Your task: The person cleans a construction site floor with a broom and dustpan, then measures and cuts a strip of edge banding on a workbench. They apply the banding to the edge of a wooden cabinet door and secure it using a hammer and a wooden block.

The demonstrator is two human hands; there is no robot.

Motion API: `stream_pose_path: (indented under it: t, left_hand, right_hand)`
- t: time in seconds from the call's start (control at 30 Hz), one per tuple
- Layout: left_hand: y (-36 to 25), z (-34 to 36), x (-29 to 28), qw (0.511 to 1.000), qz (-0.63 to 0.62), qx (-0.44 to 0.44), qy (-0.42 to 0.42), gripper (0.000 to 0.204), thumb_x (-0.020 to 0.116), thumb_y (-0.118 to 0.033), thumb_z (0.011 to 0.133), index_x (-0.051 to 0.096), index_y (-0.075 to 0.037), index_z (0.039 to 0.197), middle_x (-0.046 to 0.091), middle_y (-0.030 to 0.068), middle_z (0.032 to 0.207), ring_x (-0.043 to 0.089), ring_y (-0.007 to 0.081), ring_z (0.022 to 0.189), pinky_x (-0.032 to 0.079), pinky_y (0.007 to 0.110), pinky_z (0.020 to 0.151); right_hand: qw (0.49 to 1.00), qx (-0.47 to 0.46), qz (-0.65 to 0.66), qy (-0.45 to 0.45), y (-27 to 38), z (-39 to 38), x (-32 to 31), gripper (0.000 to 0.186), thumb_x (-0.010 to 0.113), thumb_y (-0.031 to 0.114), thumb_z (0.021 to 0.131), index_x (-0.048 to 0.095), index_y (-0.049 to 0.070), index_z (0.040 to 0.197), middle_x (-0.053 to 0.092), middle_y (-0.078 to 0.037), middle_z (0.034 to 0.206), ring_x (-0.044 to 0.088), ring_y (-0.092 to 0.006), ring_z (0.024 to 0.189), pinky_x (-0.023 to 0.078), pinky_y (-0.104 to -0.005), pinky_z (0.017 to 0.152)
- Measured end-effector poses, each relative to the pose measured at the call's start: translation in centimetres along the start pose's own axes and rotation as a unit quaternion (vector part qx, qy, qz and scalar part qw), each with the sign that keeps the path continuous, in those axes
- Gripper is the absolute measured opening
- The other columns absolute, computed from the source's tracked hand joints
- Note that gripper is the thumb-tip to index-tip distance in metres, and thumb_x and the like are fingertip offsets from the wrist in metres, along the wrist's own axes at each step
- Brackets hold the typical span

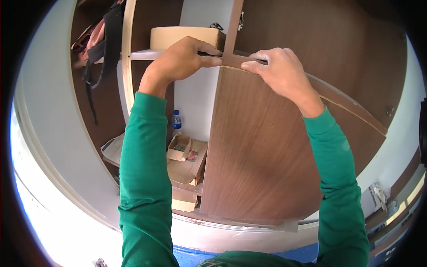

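Observation:
A brown wood-look edge strip (232, 60) runs along the top of a large brown panel (267, 142) in the cabinet, from the upright divider (233, 31) down to the right. My left hand (180, 60) is closed at the strip's left end, forefinger above and thumb below. My right hand (284, 73) pinches the same strip a little farther right, its fingertips on top and the thumb against the front. Both wrists come out of green sleeves. Part of the strip is hidden behind my right hand.
Behind my left hand a cardboard box (187, 38) stands on a shelf. Lower down are a water bottle (176, 121) and a small open carton (180, 149) of small pieces on a flattened box (191, 167). Black straps (104, 49) hang at the upper left. A metal hinge (241, 21) sits on the divider.

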State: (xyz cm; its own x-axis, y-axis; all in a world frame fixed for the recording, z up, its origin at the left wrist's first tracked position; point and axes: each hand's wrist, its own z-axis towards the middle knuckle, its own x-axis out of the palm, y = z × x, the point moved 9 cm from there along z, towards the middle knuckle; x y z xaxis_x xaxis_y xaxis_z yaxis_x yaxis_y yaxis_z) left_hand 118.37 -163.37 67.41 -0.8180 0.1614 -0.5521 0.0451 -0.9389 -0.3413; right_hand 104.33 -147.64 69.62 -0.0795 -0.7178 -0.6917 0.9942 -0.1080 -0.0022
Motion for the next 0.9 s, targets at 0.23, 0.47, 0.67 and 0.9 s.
stream_pose_path:
  t: [0.23,0.47,0.67,0.9]
  left_hand:
    - [-0.4,1.0,0.7,0.998,-0.014,-0.067,-0.004,0.041,0.087,-0.039,0.092,0.086,0.000,0.102,0.080,0.0142,0.088,0.071,0.0217,0.088,0.055,0.036,0.085]
    - [-0.9,-0.1,1.0,0.999,-0.009,-0.010,-0.038,0.037,0.084,-0.036,0.094,0.085,-0.001,0.105,0.081,0.0131,0.091,0.070,0.0224,0.087,0.055,0.036,0.086]
    - [0.6,1.4,0.5,0.995,0.090,0.024,0.020,0.039,0.076,-0.034,0.101,0.084,0.003,0.110,0.083,0.0129,0.099,0.073,0.0195,0.091,0.056,0.039,0.086]
    - [-1.9,-0.3,1.0,0.999,0.023,-0.025,0.002,0.057,0.077,-0.048,0.100,0.082,0.007,0.114,0.082,0.0195,0.103,0.074,0.0251,0.101,0.055,0.038,0.097]
  right_hand:
    - [0.997,-0.011,-0.080,-0.019,1.7,1.5,1.2,0.052,0.079,0.048,0.094,0.076,0.000,0.074,0.067,-0.017,0.062,0.069,-0.0390,0.064,0.056,-0.0491,0.063]
    - [0.995,-0.031,-0.080,-0.047,2.1,0.6,0.4,0.053,0.078,0.049,0.096,0.076,0.001,0.073,0.070,-0.019,0.065,0.072,-0.0400,0.068,0.058,-0.0501,0.064]
    - [0.987,-0.087,-0.104,-0.083,-1.1,-0.8,-0.5,0.051,0.078,0.052,0.096,0.079,0.003,0.083,0.076,-0.022,0.082,0.075,-0.0432,0.082,0.061,-0.0531,0.071]
    - [0.990,0.010,-0.129,-0.049,-13.5,-9.1,-8.9,0.058,0.073,0.061,0.096,0.084,0.004,0.102,0.080,-0.017,0.093,0.076,-0.0389,0.091,0.061,-0.0496,0.081]
